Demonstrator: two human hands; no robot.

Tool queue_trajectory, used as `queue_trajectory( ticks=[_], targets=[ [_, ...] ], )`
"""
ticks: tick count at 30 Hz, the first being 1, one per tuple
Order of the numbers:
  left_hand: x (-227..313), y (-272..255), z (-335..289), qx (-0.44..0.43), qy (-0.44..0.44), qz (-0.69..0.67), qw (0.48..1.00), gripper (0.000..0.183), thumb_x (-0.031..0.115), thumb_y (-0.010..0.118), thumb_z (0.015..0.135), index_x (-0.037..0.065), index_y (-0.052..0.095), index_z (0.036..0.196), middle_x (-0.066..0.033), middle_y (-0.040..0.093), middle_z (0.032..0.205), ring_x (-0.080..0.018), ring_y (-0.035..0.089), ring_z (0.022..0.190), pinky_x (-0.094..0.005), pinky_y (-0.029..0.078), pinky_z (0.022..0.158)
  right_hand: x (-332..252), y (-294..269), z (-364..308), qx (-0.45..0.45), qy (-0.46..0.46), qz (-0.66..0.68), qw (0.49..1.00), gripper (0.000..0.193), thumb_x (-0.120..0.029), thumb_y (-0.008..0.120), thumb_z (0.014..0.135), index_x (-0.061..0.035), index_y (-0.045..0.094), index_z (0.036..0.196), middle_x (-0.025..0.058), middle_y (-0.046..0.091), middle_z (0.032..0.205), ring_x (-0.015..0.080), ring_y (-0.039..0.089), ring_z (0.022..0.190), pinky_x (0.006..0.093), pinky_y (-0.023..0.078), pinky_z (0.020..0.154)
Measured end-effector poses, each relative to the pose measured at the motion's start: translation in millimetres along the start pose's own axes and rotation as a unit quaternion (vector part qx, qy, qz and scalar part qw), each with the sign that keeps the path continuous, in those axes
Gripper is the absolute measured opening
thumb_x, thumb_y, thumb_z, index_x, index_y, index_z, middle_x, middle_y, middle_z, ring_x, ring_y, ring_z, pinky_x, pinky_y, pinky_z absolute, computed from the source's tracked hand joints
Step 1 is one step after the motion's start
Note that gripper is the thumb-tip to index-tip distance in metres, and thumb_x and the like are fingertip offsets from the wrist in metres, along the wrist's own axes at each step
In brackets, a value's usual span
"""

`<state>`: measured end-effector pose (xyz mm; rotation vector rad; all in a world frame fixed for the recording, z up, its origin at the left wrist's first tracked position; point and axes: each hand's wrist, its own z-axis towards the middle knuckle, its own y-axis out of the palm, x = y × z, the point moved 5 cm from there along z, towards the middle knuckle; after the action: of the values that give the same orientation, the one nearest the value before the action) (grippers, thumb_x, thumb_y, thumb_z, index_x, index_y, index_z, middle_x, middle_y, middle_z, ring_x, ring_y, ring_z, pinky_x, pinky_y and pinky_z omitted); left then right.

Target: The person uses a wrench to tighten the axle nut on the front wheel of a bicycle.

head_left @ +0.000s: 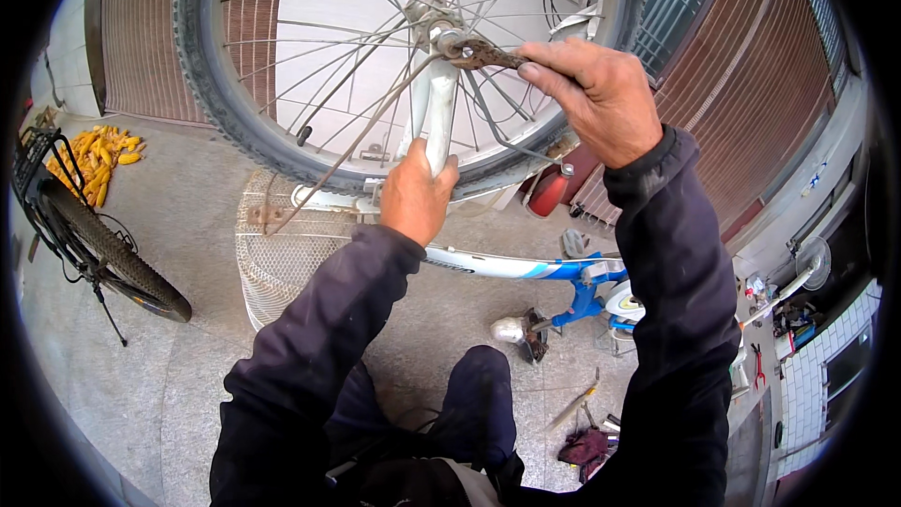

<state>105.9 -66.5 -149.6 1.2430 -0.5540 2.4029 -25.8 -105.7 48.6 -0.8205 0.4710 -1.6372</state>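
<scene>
Wrench (481, 54) sits on the front wheel (413, 56) axle nut, our right hand (601, 94) clamped around its handle, while our left hand (418, 197) grips the fork leg (434, 117), steadying the upturned bicycle.

Dark navy long sleeves (creased at the cuffs) above bare, grimy hands.
</scene>
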Motion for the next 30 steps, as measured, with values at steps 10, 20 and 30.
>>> queue_trajectory(
  ticks=[10,20,30],
  targets=[
    [-0.6,2.3,-1.4,0.036,0.038,-0.006,0.999,0.022,0.017,0.063,0.087,-0.001,0.052,0.091,-0.0196,0.059,0.072,-0.0342,0.059,0.064,-0.04,0.047,0.061,5.3,-20.9,40.7,-0.076,-0.074,-0.025,0.994,0.025,-0.031,0.07,0.083,-0.0065,0.073,0.088,0.012,0.062,0.063,0.0257,0.059,0.054,0.0345,0.046,0.053],
    [-0.9,1.2,-1.0,0.029,0.01,-0.008,0.999,0.028,0.024,0.063,0.086,-0.001,0.053,0.092,-0.026,0.063,0.077,-0.0447,0.062,0.075,-0.0483,0.048,0.065,-11.5,-39.1,90.9,-0.201,-0.026,-0.105,0.974,0.042,-0.04,0.079,0.07,0.0012,0.07,0.075,0.0177,0.062,0.061,0.0302,0.061,0.054,0.0372,0.045,0.053],
    [-0.8,4.6,-2.5,0.052,0.005,-0.007,0.999,0.022,0.018,0.063,0.087,0.0,0.051,0.091,-0.0194,0.059,0.071,-0.0335,0.059,0.065,-0.0395,0.047,0.062,28.1,-19.9,66.1,-0.141,-0.001,-0.043,0.989,0.044,-0.047,0.078,0.069,-0.0035,0.073,0.073,0.0042,0.054,0.051,0.0135,0.046,0.043,0.0291,0.036,0.042]
  ],
)
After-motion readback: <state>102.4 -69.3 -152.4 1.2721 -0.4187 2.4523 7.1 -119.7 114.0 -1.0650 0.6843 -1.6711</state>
